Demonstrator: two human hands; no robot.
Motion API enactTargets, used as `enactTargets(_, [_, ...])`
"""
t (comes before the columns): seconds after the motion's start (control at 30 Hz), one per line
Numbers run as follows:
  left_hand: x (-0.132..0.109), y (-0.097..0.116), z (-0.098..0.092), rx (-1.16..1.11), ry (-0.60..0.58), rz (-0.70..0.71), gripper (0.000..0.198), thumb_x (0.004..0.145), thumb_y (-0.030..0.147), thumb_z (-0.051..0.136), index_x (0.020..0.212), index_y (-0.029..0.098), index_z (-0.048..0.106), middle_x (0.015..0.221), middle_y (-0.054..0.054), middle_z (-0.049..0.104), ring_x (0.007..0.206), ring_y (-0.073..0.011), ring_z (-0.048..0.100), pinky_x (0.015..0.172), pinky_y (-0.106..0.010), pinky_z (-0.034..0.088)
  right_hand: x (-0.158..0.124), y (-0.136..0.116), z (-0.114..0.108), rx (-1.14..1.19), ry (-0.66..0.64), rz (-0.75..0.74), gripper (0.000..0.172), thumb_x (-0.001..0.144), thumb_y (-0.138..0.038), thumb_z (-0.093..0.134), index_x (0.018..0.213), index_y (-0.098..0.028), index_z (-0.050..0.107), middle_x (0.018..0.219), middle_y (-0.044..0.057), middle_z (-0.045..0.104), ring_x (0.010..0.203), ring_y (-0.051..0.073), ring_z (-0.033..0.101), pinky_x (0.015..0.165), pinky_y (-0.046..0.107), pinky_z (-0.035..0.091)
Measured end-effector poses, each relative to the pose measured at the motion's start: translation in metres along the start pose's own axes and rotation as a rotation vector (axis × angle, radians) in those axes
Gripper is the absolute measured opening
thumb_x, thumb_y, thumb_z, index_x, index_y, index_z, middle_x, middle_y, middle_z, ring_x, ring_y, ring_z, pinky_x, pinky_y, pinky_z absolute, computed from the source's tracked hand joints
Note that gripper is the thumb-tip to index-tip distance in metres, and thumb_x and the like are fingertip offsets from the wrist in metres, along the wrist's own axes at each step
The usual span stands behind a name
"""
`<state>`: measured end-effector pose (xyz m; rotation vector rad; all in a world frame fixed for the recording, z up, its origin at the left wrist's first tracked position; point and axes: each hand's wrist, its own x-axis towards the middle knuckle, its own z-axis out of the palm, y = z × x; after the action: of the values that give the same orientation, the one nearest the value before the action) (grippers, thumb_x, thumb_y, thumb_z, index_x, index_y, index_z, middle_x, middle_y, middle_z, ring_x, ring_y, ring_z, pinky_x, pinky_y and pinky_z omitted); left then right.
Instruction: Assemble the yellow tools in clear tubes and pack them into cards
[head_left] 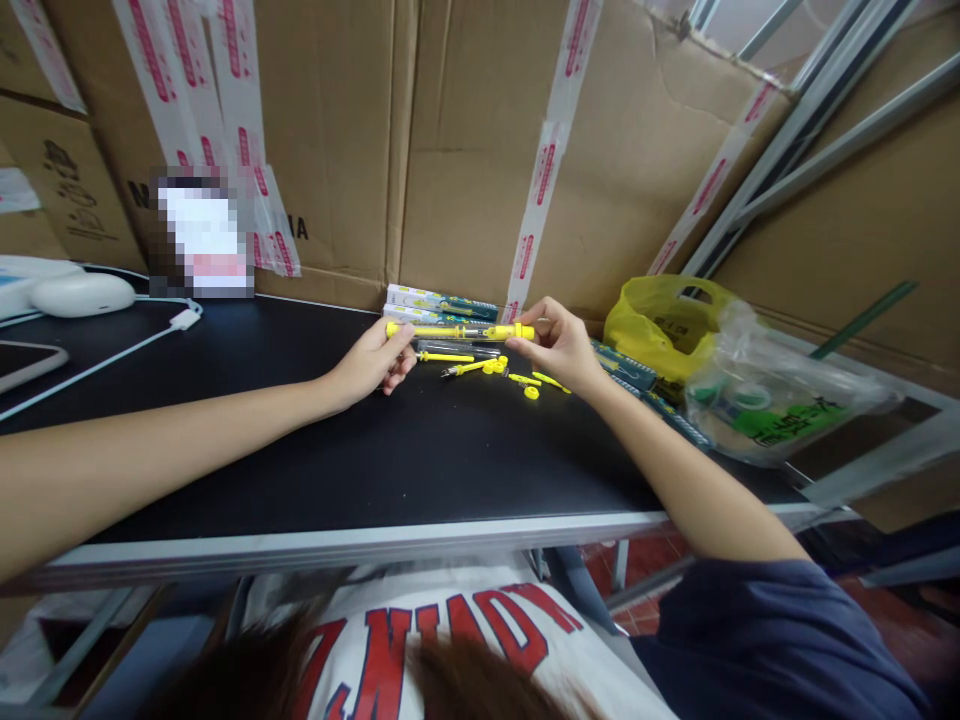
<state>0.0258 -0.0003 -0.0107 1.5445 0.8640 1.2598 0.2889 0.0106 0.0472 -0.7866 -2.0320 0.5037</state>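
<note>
A slim yellow pen with a see-through section is held level above the table, pinched at both ends. Its left end is between the thumb and fingers of my left hand. At the other end, my right hand grips the thick yellow part. Just below and behind the pen, a clear tube lies on the table. Near it are a thin yellow rod, a yellow piece with a metal tip, several yellow rings and a separate ring.
Narrow printed boxes lie behind my hands, with more printed boxes by my right wrist. A yellow bag and a clear plastic bag sit at the right. A white cable crosses the black table; cardboard stands behind.
</note>
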Motion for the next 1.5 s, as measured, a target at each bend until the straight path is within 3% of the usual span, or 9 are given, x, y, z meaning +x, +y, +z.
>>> enactTargets(0.1, [0.0, 0.0, 0.0003, 0.0, -0.005, 0.003, 0.029, 0.092, 0.047, 0.049, 0.084, 0.022, 0.036, 0.055, 0.009, 0.05, 0.035, -0.0042, 0.04, 0.03, -0.014, 0.035, 0.0003, 0.0003, -0.0019, -0.076, 0.052, -0.035, 0.041, 0.07, -0.05, 0.077, 0.084, -0.02, 0.053, 0.055, -0.009, 0.036, 0.047, 0.006, 0.034, 0.044, 0.022, 0.029])
enactTargets(0.33, [0.0009, -0.0016, -0.0003, 0.007, -0.005, 0.004, 0.023, 0.095, 0.04, 0.045, 0.085, 0.021, 0.036, 0.056, 0.009, 0.05, 0.035, -0.004, 0.04, 0.03, -0.014, 0.035, 0.0021, 0.004, -0.0019, -0.093, 0.054, -0.059, 0.042, 0.069, -0.05, 0.077, 0.083, -0.019, 0.052, 0.079, 0.0, 0.055, 0.06, 0.008, 0.047, 0.053, 0.024, 0.041])
enactTargets(0.7, [0.0003, 0.0014, 0.0011, 0.016, 0.01, -0.012, 0.022, 0.095, 0.039, 0.044, 0.085, 0.022, 0.036, 0.054, 0.01, 0.05, 0.035, -0.0044, 0.04, 0.03, -0.013, 0.035, -0.0005, 0.0005, 0.0009, 0.037, -0.02, 0.023, 0.043, 0.072, -0.051, 0.075, 0.087, -0.022, 0.047, 0.058, -0.008, 0.046, 0.044, 0.006, 0.038, 0.041, 0.022, 0.03])
enactTargets(0.87, [0.0011, -0.0002, -0.0002, 0.019, 0.002, -0.013, 0.024, 0.095, 0.041, 0.044, 0.084, 0.021, 0.036, 0.055, 0.009, 0.05, 0.035, -0.0045, 0.04, 0.031, -0.014, 0.035, 0.0009, 0.002, -0.0024, -0.097, 0.069, -0.054, 0.04, 0.07, -0.049, 0.078, 0.082, -0.02, 0.054, 0.054, -0.009, 0.033, 0.047, 0.006, 0.031, 0.044, 0.022, 0.027])
enactTargets(1.03, [0.0, 0.002, 0.0006, 0.013, 0.002, -0.024, 0.027, 0.095, 0.043, 0.044, 0.082, 0.021, 0.036, 0.054, 0.009, 0.05, 0.035, -0.0044, 0.04, 0.031, -0.014, 0.035, 0.0024, 0.0025, -0.0034, -0.154, 0.103, -0.1, 0.043, 0.066, -0.053, 0.078, 0.08, -0.019, 0.056, 0.07, -0.003, 0.049, 0.06, 0.008, 0.043, 0.053, 0.023, 0.04])
enactTargets(1.17, [-0.0006, 0.0027, 0.0002, 0.011, 0.012, -0.023, 0.028, 0.094, 0.045, 0.045, 0.082, 0.021, 0.037, 0.052, 0.009, 0.049, 0.034, -0.0043, 0.04, 0.031, -0.014, 0.034, 0.0018, 0.002, -0.0028, -0.153, 0.106, -0.087, 0.046, 0.064, -0.057, 0.078, 0.079, -0.02, 0.055, 0.075, 0.0, 0.053, 0.065, 0.01, 0.047, 0.055, 0.024, 0.044])
enactTargets(1.33, [-0.0005, 0.0008, -0.0014, 0.019, 0.007, -0.017, 0.031, 0.093, 0.049, 0.045, 0.081, 0.021, 0.036, 0.051, 0.009, 0.049, 0.034, -0.0045, 0.04, 0.032, -0.014, 0.035, 0.0003, 0.0045, -0.0016, -0.137, 0.089, -0.07, 0.043, 0.067, -0.052, 0.078, 0.081, -0.02, 0.055, 0.081, 0.0, 0.055, 0.064, 0.009, 0.049, 0.057, 0.025, 0.046])
enactTargets(1.5, [-0.0011, 0.0013, -0.0002, 0.007, 0.002, -0.024, 0.032, 0.093, 0.05, 0.046, 0.082, 0.022, 0.034, 0.051, 0.01, 0.049, 0.034, -0.005, 0.041, 0.031, -0.014, 0.035, -0.0007, 0.0054, 0.0028, -0.032, 0.036, -0.016, 0.042, 0.071, -0.051, 0.076, 0.085, -0.021, 0.049, 0.071, -0.003, 0.055, 0.055, 0.008, 0.046, 0.049, 0.023, 0.04])
